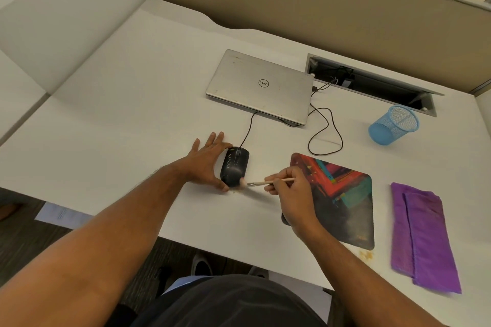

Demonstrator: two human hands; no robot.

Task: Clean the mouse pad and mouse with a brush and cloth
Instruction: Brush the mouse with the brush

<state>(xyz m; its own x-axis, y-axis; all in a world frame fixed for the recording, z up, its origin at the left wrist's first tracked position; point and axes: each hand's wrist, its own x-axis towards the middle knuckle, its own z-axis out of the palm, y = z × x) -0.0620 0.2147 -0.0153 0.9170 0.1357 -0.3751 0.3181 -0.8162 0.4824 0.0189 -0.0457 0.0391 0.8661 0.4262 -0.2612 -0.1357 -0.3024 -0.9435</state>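
A black wired mouse (235, 164) lies on the white desk (132, 127), left of the colourful mouse pad (342, 199). My left hand (206, 160) holds the mouse from its left side, thumb at the near end and fingers stretched along the far end. My right hand (288, 186) pinches a thin wooden brush (261, 182), whose pale bristles touch the mouse's near right edge. A folded purple cloth (422, 236) lies to the right of the pad. Small crumbs sit on the desk just below the mouse.
A closed silver laptop (259, 86) lies behind the mouse, its cable looping to the right. A blue mesh cup (394, 125) stands at the back right beside an open cable slot (372, 82). Crumbs (366, 255) lie near the pad's front corner.
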